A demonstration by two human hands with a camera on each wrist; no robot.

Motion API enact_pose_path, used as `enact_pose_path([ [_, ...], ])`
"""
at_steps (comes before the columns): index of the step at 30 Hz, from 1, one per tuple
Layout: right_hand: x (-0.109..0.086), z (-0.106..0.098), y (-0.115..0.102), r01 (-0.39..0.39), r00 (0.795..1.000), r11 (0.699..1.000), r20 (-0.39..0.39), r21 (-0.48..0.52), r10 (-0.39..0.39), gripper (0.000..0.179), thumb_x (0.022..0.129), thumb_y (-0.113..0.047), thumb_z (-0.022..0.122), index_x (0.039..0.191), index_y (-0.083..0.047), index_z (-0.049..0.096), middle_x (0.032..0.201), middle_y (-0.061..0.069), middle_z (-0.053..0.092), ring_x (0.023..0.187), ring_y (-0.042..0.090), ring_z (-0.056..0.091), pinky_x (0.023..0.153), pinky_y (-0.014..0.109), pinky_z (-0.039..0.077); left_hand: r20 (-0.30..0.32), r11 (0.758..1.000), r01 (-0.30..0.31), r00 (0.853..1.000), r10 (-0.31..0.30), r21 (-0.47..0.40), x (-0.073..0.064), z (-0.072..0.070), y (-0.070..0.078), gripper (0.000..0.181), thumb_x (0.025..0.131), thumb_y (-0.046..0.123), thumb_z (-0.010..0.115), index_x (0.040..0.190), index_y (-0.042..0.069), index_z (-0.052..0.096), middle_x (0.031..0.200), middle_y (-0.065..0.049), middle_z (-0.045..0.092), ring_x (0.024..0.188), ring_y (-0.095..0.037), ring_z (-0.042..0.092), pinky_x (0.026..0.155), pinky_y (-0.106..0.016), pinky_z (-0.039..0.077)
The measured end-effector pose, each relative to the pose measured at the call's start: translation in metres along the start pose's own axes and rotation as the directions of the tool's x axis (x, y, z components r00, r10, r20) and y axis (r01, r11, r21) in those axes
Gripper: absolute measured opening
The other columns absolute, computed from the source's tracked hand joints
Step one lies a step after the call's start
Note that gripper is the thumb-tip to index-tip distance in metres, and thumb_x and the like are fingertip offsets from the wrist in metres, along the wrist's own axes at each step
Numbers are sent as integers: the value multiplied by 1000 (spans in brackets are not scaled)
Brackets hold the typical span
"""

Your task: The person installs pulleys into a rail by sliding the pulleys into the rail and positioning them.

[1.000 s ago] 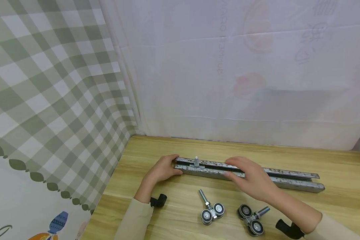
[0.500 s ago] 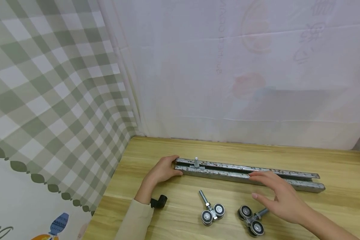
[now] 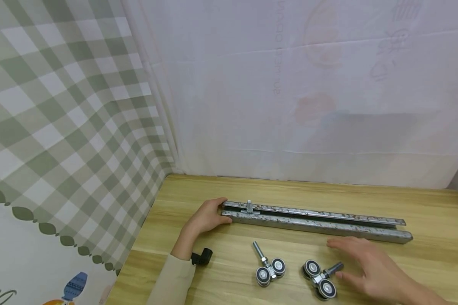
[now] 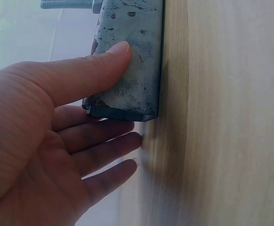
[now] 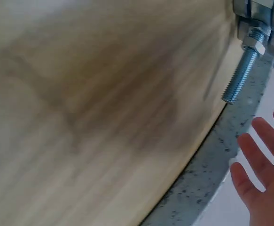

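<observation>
a pale white sheet is filling the back of the space, its faint orange prints and reversed lettering showing through, and a broad soft shadow is lying across its right half. along the left, a green and white checked cloth is hanging in shallow folds, a chain of dark green leaves running along the lower edge of its checks. a greyish wall is closing off the far right edge. below, the table is spreading out in yellowish wood grain, reaching back to the foot of the sheet.

on the table, a long slotted metal rail, speckled with rust, is lying roughly parallel to the sheet. the right hand is hovering in front of the rail's right half, its grip standing apart, holding nothing. the left hand is pinching the rail's left end, its grip clamped there with the thumb pressing the near face. two wheeled trolleys are resting in front of the rail: the left trolley is pointing its stem toward the rail, while the right trolley is aiming its stem at the right hand, just beside it. a small bolt is standing upright in the slot near the left hand.
</observation>
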State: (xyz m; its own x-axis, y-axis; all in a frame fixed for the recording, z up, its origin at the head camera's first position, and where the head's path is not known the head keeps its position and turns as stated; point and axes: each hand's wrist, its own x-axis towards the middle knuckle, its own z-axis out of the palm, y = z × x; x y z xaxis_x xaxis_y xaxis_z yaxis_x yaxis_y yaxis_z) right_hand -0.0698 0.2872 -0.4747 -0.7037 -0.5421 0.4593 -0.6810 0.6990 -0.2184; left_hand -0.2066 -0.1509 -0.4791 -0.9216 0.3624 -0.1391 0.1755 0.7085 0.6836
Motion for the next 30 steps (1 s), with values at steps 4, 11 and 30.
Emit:
enact_pose_path([
  [4, -7, 4, 3, 10, 999, 1000, 33, -18, -9, 67, 60, -37, 97, 119, -13, 76, 121, -1, 73, 107, 27, 67, 114, 5, 15, -3, 1000, 1, 1000, -1, -7, 0, -1, 1, 76, 92, 26, 85, 155, 2, 49, 150, -18, 56, 138, -33, 54, 110, -50, 48],
  [11, -16, 11, 8, 7, 998, 1000, 67, -19, -6, 54, 61, -36, 99, 108, -20, 78, 112, -11, 71, 101, 19, 67, 108, 8, 25, -5, 1000, 3, 1000, -3, -7, 0, -1, 1, 76, 91, 26, 85, 154, 2, 50, 151, -18, 55, 140, -33, 52, 112, -50, 46],
  [30, -11, 6, 9, 40, 992, 920, 94, 390, -83, 49, 73, 10, 87, 100, -25, 68, 95, -18, 66, 83, -2, 61, 69, 9, 46, -8, 1000, 16, 1000, -16, -9, -1, 0, 0, 76, 91, 28, 85, 154, 3, 50, 151, -18, 55, 140, -34, 51, 112, -51, 46],
])
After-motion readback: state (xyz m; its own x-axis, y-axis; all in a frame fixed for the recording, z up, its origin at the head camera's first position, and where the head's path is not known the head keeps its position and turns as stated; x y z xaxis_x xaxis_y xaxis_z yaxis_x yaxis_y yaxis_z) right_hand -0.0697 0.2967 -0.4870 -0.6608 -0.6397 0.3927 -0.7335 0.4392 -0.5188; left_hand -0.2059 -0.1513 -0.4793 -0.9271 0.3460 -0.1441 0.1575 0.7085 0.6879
